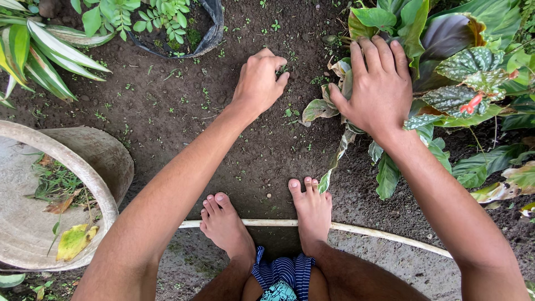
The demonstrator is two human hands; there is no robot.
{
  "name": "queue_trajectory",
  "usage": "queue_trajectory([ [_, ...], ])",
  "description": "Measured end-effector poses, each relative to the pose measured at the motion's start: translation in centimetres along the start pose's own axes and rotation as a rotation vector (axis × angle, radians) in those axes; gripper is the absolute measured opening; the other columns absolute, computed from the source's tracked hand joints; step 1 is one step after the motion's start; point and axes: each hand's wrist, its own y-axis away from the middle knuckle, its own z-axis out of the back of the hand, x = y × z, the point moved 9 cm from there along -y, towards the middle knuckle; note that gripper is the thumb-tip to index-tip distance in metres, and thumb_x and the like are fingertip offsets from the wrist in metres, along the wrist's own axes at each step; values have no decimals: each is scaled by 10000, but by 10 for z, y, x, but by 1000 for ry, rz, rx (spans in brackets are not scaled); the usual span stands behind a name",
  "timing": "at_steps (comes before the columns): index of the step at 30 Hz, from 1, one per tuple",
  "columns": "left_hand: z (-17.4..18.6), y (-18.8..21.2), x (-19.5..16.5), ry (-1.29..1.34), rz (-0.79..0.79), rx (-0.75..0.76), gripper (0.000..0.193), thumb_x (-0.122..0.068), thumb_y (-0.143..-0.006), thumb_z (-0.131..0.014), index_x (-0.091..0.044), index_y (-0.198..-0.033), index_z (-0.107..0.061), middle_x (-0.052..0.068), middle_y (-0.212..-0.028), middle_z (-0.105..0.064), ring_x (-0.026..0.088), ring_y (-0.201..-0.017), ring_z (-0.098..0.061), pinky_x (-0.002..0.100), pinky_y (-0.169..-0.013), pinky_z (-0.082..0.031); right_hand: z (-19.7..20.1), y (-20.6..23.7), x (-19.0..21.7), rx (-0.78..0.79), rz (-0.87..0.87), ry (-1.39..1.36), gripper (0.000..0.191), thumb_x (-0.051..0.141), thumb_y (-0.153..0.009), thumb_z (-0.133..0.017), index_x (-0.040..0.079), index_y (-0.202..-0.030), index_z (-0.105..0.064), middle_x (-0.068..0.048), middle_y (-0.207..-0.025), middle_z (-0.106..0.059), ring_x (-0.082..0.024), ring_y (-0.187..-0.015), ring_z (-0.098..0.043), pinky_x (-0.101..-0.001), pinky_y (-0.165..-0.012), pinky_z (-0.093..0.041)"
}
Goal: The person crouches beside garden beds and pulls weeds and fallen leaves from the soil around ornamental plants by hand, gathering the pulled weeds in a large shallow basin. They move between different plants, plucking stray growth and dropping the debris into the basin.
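left hand (259, 83) pinching weed (283, 70), right hand (374, 89) spread on leaves (340, 83)

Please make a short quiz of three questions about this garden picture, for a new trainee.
1. True or false: the left hand pinches a small green weed in the soil.
2. What does the right hand press aside? A) a black plant bag B) broad leaves C) a white hose
3. What lies inside the round basin at the left?

Key
1. True.
2. B, the leafy plant.
3. Pulled green weeds and a yellow leaf.
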Motion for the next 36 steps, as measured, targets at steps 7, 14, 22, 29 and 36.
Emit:
queue_trajectory([
  [7,-1,-2,-9,-127,-37,-6,119,-106,-944,-714,-50,-994,-806,162,-1022,-724,311,-891,-753,414,-841,-625,-1,0,-1,-3,0,9,752,583,-1025,-637,-43,-1438,-579,-153,-1466,-554,-292,-1490,-430,-445,-1290,-213],
  [14,15,0,7,116,128,-103,118,-119,-959,-701,-39,-917,-777,139,-981,-721,229,-810,-751,364,-790,-629,-2,1,-1,-2,2,6,746,582,-1035,-633,-46,-1435,-581,-153,-1463,-555,-293,-1491,-433,-444,-1293,-211],
  [22,14,-7,-17,29,-113,-122,120,-150,-916,-765,-76,-996,-816,131,-990,-754,240,-846,-748,378,-809,-628,-1,0,-1,0,0,5,755,581,-1026,-636,-47,-1440,-578,-153,-1465,-553,-292,-1491,-427,-443,-1291,-212],
  [29,11,-10,-23,17,4,-26,293,-203,-845,-828,-4,-1051,-767,182,-1038,-722,268,-837,-750,378,-783,-615,0,2,-1,-4,-2,25,763,589,-1027,-637,-48,-1443,-575,-154,-1468,-550,-287,-1495,-423,-441,-1288,-216],
  [36,-2,-12,-8,2,286,126,126,-179,-932,-727,-107,-1000,-805,152,-1043,-784,228,-852,-772,368,-834,-630,-2,1,-1,5,-3,19,758,587,-1029,-638,-50,-1437,-580,-150,-1465,-555,-286,-1493,-429,-440,-1294,-216],
])
